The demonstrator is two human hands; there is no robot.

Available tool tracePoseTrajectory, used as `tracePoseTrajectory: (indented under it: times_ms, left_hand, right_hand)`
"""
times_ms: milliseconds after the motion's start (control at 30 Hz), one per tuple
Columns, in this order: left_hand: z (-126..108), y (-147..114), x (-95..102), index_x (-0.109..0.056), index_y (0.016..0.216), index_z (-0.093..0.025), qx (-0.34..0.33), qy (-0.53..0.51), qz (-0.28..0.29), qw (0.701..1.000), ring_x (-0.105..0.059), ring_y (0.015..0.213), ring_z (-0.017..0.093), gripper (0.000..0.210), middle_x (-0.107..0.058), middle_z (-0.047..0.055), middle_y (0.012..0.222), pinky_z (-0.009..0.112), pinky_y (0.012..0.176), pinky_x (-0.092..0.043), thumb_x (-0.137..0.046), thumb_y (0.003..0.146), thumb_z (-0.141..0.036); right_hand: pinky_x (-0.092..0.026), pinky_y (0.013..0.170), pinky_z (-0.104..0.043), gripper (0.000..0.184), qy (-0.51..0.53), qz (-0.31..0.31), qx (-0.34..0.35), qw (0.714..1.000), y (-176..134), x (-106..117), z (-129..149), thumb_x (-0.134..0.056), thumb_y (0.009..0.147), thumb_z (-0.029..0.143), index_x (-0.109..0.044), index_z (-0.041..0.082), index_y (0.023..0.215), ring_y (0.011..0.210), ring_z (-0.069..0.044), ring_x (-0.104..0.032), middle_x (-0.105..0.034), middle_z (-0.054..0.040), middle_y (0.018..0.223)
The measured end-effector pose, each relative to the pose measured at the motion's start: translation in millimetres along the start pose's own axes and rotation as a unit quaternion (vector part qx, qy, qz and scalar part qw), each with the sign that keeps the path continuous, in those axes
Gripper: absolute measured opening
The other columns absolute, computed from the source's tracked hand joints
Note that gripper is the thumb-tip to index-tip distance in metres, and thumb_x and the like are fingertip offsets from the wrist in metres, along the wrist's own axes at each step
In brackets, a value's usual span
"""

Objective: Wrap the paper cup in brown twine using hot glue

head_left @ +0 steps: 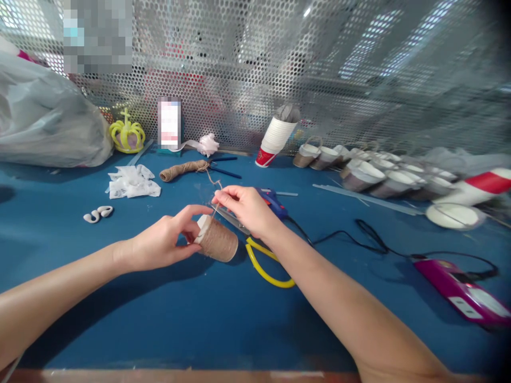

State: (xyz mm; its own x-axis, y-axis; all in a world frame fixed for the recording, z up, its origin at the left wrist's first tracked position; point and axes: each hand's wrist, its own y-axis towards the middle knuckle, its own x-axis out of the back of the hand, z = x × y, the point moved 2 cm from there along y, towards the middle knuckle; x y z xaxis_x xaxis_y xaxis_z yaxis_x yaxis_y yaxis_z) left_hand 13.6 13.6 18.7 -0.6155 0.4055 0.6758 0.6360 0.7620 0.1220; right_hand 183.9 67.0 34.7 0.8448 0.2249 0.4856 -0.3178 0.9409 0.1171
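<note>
Brown twine-wrapped cup (219, 240): is held tilted over blue tabletop (199, 319), beside yellow-handled scissors (275, 282).
Left grip (165, 240): cup's white end is clasped.
Right grip (246, 207): twine strand (216, 209) is pinched at fingertips.

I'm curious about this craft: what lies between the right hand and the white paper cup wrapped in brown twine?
A thin strand of brown twine links the right hand to the cup in the head view.

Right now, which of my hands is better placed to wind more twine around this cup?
Your right hand, I'd say: it pinches the twine just above the twine-wrapped cup, while your left hand is occupied holding that cup by its white end.
</note>
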Motion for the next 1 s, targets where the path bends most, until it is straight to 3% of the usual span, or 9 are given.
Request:
tracePoseTrajectory:
  times_ms: [200,367,633,867,1000]
  left_hand:
    - [1,0,-1.6,-0.028,0.124,-0.018,-0.015,0.017,-0.001,1.000,-0.061,0.069,0.012,0.050,-0.064,-0.001,0.076,0.024,0.068,-0.046,-0.049,0.079,-0.015]
    - [2,-1,-2.4,-0.029,0.124,-0.018,-0.022,0.020,0.002,1.000,-0.061,0.067,0.012,0.049,-0.064,-0.001,0.075,0.024,0.066,-0.046,-0.049,0.079,-0.015]
    - [2,-1,-1.3,-0.028,0.125,-0.019,-0.025,0.028,0.010,0.999,-0.063,0.071,0.014,0.049,-0.066,0.000,0.079,0.025,0.069,-0.047,-0.048,0.080,-0.015]
    - [1,-1,-0.7,-0.029,0.124,-0.019,-0.024,0.042,0.014,0.999,-0.064,0.072,0.014,0.049,-0.067,0.000,0.081,0.024,0.068,-0.047,-0.049,0.080,-0.014]
    - [1,-2,-0.2,-0.030,0.124,-0.019,-0.027,0.044,0.015,0.999,-0.063,0.070,0.012,0.049,-0.067,-0.001,0.079,0.023,0.066,-0.046,-0.050,0.080,-0.013]
  right_hand:
    - [-0.037,0.056,-0.023,0.024,0.019,0.004,0.004,1.000,2,-6,-8,-0.052,0.079,0.033,-0.062,0.015,0.067,0.059,-0.011,-0.051,-0.062,-0.0007,0.065]
    - [-0.034,0.052,-0.023,0.025,0.001,0.015,0.007,1.000,5,-11,-13,-0.051,0.080,0.032,-0.061,0.016,0.064,0.053,-0.010,-0.047,-0.055,0.0018,0.056]
    - [-0.035,0.055,-0.023,0.025,-0.018,0.038,0.005,0.999,4,-18,-16,-0.049,0.082,0.030,-0.061,0.014,0.066,0.056,-0.010,-0.046,-0.057,-0.0004,0.062]
    - [-0.031,0.053,-0.024,0.030,-0.043,0.037,0.033,0.998,3,-21,-18,-0.049,0.081,0.032,-0.053,0.015,0.057,0.052,-0.009,-0.040,-0.046,0.0035,0.052]
    - [-0.033,0.054,-0.024,0.025,-0.032,0.036,0.023,0.999,5,-21,-17,-0.048,0.081,0.031,-0.058,0.014,0.065,0.055,-0.010,-0.044,-0.053,0.0008,0.058]
